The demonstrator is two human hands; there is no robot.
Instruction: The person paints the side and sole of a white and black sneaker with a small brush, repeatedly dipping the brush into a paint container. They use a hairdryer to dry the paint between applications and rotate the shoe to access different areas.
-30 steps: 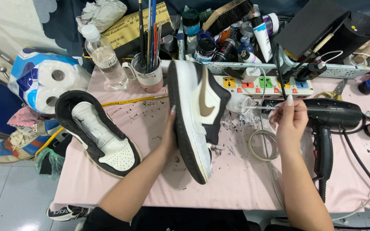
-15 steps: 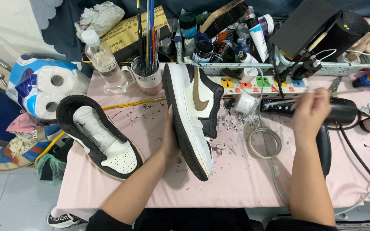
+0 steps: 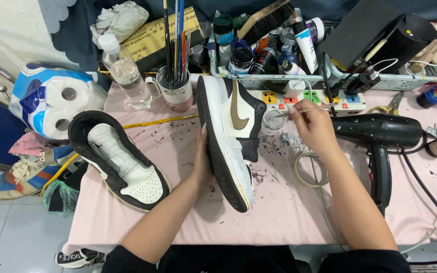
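Sneaker (image 3: 231, 139) on edge, frame centre, long axis vertical; my left hand (image 3: 202, 162) braces sole; right hand (image 3: 312, 126), just right, pinches thin brush (image 3: 299, 110).

Both bare forearms rise from six o'clock, angling inward toward twelve. The left hand (image 3: 202, 161) stands edge-up, palm turned toward three o'clock, fingers extended and pressed flat toward twelve. The right hand (image 3: 313, 126) sits higher, toward one o'clock, wrist bent, its fingers (image 3: 296, 110) pinched together and pointing toward nine o'clock.
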